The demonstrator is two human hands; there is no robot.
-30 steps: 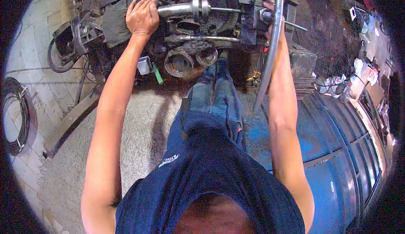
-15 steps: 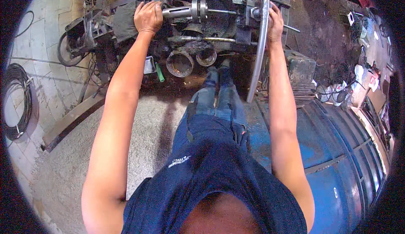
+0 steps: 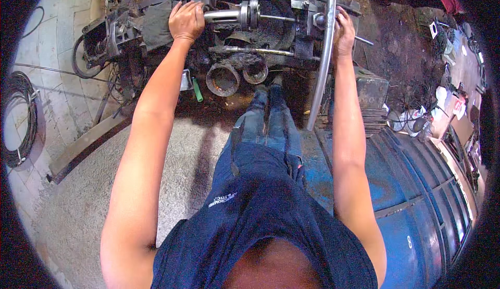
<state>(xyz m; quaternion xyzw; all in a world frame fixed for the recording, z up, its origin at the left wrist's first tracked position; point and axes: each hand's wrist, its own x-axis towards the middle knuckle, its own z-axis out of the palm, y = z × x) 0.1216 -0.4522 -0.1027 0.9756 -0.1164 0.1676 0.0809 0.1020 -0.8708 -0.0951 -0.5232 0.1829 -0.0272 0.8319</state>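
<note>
My left hand is closed over the left end of a slotted steel sleeve on the machine, knuckles upward. To the sleeve's right sits a round flanged collar, from which a thin rod runs to a clamp-like block. A long steel bar crosses in front of the machine's right end, beside a hub. Just right of that bar my right hand has its fingers curled; what they hold, if anything, is hidden.
Two open pipe ends and a green-handled tool are below the machine. A coiled black cable lies at left, near a metal beam. Blue ribbed metal fills the lower right. Cables and scraps clutter the right.
The flanged collar looks turned, with a bright tab now upright on it. My right hand sits slightly farther right of the bar. My left hand stays at the sleeve; the whole view has shifted a little.
</note>
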